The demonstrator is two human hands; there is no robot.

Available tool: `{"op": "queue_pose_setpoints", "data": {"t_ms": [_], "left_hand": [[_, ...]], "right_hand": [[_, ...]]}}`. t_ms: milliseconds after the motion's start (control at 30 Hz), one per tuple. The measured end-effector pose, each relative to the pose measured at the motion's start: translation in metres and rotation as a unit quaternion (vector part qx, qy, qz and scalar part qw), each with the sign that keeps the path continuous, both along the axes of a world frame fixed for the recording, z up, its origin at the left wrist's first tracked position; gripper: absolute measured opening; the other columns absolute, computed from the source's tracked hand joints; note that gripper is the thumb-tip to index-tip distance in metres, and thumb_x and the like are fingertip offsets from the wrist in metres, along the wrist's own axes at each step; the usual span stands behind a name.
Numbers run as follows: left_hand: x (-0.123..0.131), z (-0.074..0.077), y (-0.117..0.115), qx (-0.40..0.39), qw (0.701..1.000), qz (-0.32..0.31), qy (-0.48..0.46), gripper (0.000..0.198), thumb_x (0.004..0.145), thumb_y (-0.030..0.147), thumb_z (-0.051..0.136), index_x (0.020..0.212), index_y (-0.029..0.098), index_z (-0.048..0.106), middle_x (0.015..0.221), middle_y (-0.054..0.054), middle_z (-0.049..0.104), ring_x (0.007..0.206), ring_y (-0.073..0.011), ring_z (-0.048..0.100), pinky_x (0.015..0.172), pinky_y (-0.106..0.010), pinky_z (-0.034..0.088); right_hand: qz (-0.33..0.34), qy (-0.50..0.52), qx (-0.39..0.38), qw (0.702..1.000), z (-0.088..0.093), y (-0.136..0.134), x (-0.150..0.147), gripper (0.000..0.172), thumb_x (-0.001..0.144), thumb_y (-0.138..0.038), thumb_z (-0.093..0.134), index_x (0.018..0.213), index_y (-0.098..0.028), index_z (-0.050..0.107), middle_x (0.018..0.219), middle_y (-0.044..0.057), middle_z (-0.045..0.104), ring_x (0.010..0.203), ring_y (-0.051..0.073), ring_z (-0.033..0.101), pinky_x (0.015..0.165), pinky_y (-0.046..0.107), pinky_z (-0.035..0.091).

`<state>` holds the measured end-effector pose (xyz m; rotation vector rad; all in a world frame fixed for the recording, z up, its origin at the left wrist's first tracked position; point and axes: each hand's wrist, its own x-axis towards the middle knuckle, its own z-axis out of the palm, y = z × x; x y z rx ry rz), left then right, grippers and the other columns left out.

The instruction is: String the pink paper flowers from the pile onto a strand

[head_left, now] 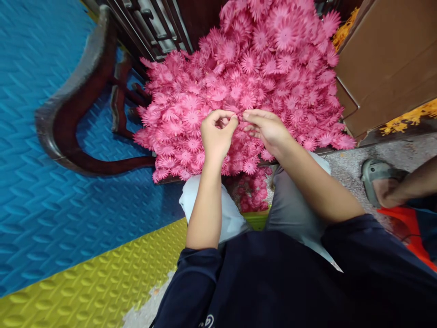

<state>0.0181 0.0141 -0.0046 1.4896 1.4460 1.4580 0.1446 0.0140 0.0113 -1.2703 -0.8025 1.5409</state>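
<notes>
A large heap of pink artificial flowers (249, 61) spreads out in front of me, with many narrow petals and paler centres. Over its near part, my left hand (218, 132) is closed in a pinch, thumb against forefinger. Close beside it my right hand (268, 130) also pinches with thumb and forefinger, its other fingers loosely curled. The two sets of fingertips almost meet. Darker pink petals (234, 105) show just behind them, but I cannot tell whether these are held or lie on the heap. Whatever sits between the fingertips is too small to make out.
A dark wooden armrest (51, 132) curves at left over blue textured matting (41, 218) with a yellow strip (102, 278). A brown cardboard box (392, 59) stands at right near orange pieces (409, 116). Another person's sandalled foot (382, 182) is at right. More pink flowers (254, 189) lie between my knees.
</notes>
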Motion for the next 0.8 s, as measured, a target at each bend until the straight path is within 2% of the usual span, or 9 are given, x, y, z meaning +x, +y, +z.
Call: {"op": "queue_pose_setpoints", "data": {"t_ms": [133, 233, 333, 500, 667, 800], "left_hand": [[0.000, 0.002, 0.002, -0.060, 0.994, -0.031, -0.081, 0.017, 0.075, 0.009, 0.058, 0.063, 0.020, 0.057, 0.068, 0.002, 0.060, 0.065, -0.0096, 0.053, 0.066, -0.023, 0.044], [-0.002, 0.002, 0.004, -0.129, 0.979, -0.059, -0.148, 0.020, 0.076, 0.009, 0.054, 0.060, 0.019, 0.050, 0.062, 0.002, 0.051, 0.059, -0.0093, 0.048, 0.060, -0.024, 0.040], [-0.003, 0.002, 0.005, -0.154, 0.968, -0.078, -0.181, 0.018, 0.077, 0.014, 0.052, 0.061, 0.020, 0.047, 0.062, 0.001, 0.044, 0.055, -0.0098, 0.043, 0.058, -0.025, 0.037], [0.000, 0.001, 0.006, -0.162, 0.960, -0.060, -0.218, 0.020, 0.077, 0.015, 0.052, 0.061, 0.020, 0.042, 0.061, 0.002, 0.036, 0.052, -0.0095, 0.035, 0.055, -0.025, 0.032], [-0.004, -0.005, 0.011, -0.127, 0.974, -0.018, -0.185, 0.034, 0.087, 0.036, 0.051, 0.062, 0.021, 0.034, 0.063, 0.001, 0.034, 0.056, -0.0107, 0.037, 0.056, -0.027, 0.034], [-0.008, -0.009, 0.012, -0.105, 0.980, -0.008, -0.171, 0.035, 0.088, 0.037, 0.051, 0.062, 0.021, 0.034, 0.063, 0.001, 0.033, 0.056, -0.0102, 0.036, 0.054, -0.026, 0.034]], "right_hand": [[-0.003, -0.003, -0.010, 1.000, 0.001, 0.000, -0.002, 0.004, 0.081, -0.017, 0.062, 0.080, -0.017, 0.066, 0.078, -0.003, 0.068, 0.056, 0.003, 0.055, 0.057, 0.017, 0.042], [-0.012, -0.015, 0.002, 1.000, 0.001, 0.001, -0.004, 0.007, 0.082, -0.013, 0.059, 0.078, -0.017, 0.064, 0.072, -0.004, 0.065, 0.054, 0.002, 0.053, 0.056, 0.017, 0.041], [-0.011, -0.017, 0.015, 1.000, 0.001, 0.000, -0.005, 0.009, 0.082, -0.010, 0.058, 0.076, -0.017, 0.063, 0.069, -0.005, 0.062, 0.054, 0.003, 0.053, 0.058, 0.018, 0.041], [-0.015, -0.013, 0.002, 1.000, 0.004, -0.003, -0.007, 0.011, 0.084, -0.012, 0.057, 0.075, -0.016, 0.061, 0.064, -0.005, 0.057, 0.051, 0.002, 0.050, 0.053, 0.017, 0.038], [-0.027, 0.025, -0.027, 0.999, 0.006, -0.001, -0.003, 0.011, 0.085, -0.013, 0.054, 0.075, -0.016, 0.057, 0.070, -0.004, 0.059, 0.053, 0.002, 0.051, 0.054, 0.017, 0.039], [-0.049, 0.051, -0.051, 0.996, 0.006, 0.001, -0.001, 0.010, 0.087, -0.013, 0.050, 0.080, -0.016, 0.056, 0.070, -0.005, 0.059, 0.052, 0.002, 0.049, 0.050, 0.015, 0.036]]}}
